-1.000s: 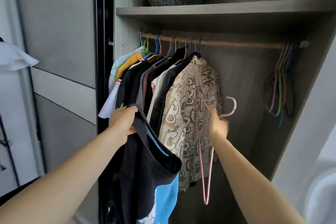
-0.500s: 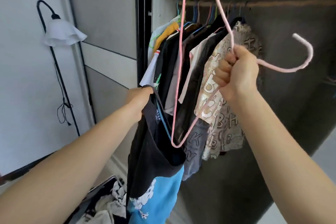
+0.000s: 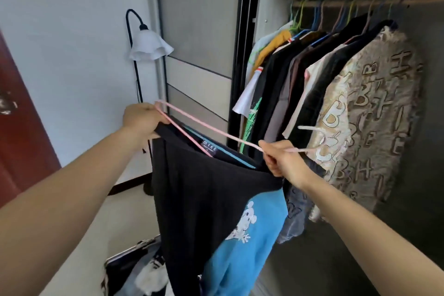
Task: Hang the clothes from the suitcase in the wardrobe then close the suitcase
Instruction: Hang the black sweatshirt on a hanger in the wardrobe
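I record the wardrobe rail (image 3: 348,3) ahead of me as loaded: hangers (image 3: 318,11) carry garments packed side by side. A yellow top (image 3: 274,45) hangs near the left, dark items hang mid-rail, and a letter-print shirt (image 3: 367,115) is outermost on the right. On the floor (image 3: 120,218) below me the suitcase (image 3: 131,253) lies open with clothes (image 3: 149,276) inside. A floor lamp (image 3: 150,47) stands near the wardrobe.

Home bedroom: open wardrobe (image 3: 271,31) of hung clothes (image 3: 312,84), floor lamp (image 3: 149,45).
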Motion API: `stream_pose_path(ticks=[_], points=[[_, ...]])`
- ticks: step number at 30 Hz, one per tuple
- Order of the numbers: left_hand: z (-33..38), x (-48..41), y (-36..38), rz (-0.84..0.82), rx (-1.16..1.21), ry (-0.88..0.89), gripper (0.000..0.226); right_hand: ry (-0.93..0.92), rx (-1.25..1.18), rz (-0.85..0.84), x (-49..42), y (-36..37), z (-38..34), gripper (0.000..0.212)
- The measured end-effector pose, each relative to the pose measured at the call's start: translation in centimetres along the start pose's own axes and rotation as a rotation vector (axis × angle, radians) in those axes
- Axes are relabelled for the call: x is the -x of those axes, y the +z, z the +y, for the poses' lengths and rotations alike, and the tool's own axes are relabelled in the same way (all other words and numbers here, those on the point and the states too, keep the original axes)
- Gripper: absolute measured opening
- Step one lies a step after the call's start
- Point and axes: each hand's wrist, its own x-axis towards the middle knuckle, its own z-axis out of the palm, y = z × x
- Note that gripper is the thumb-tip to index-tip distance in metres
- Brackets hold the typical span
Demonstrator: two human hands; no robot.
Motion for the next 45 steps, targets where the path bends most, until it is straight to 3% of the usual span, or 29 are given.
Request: stream_pose_path(ticks=[4, 9, 11, 15, 19, 23, 26, 28, 30, 32, 33, 35, 37, 45], points=[[-2.5, -0.2, -3.2, 0.064, -0.176, -0.017, 0.027, 0.016, 0.221, -0.106, -1.3, 0.1, -0.4, 0.058], [-4.0, 0.4, -4.9, 0.058, -0.521, 0.092, 0.019, 0.081, 0.560, -0.240, -2.2, 2.1, -0.5, 0.055], [-4.0, 0.8, -5.0, 0.034, -0.594, 0.132, 0.018, 0.131, 0.536, -0.280, -2.9, 2.6, -1.8, 0.053], [-3.1, 1.3, -4.3, -0.024, -0.592, 0.167, 0.017, 0.094, 0.453, -0.307, -4.7, 3.6, -5.3, 0.051], [-2.3, 2.0, -3.4, -0.083, -0.485, 0.172, 0.017, 0.120, 0.790, -0.443, -5.5, 7.3, -5.1, 0.045], [-2.0, 3.0, -4.6, -0.194, -0.421, 0.132, 0.007, 0.073, 0.535, -0.298, -6.9, 7.1, -7.2, 0.045], [-2.7, 2.8, -6.7, -0.110, -0.295, 0.230, 0.016, 0.054, 0.501, -0.327, -6.8, 8.1, -6.8, 0.044], [-4.3, 2.7, -8.4, -0.108, -0.513, 0.310, 0.021, 0.056, 0.481, -0.313, -6.8, 9.4, -6.0, 0.043], [-6.6, 3.0, -9.5, -0.245, -0.745, 0.275, 0.029, 0.053, 0.420, -0.274, -6.9, 10.4, -6.0, 0.043], [-8.6, 3.0, -9.6, -0.285, -0.872, 0.321, 0.012, 0.043, 0.366, -0.274, -7.1, 11.3, -6.7, 0.041], [-9.1, 3.1, -9.3, -0.248, -0.907, 0.377, 0.011, 0.042, 0.349, -0.294, -7.1, 11.6, -7.1, 0.040], [-9.7, 3.0, -8.5, -0.132, -0.898, 0.471, 0.033, 0.032, 0.354, -0.335, -7.0, 12.2, -7.8, 0.036], [-9.5, 2.9, -7.7, -0.036, -0.870, 0.532, 0.041, 0.009, 0.386, -0.349, -6.9, 12.4, -8.1, 0.035], [-9.1, 2.2, -6.5, 0.175, -0.769, 0.564, 0.056, -0.109, 0.428, -0.325, -5.9, 14.2, -8.2, 0.040]])
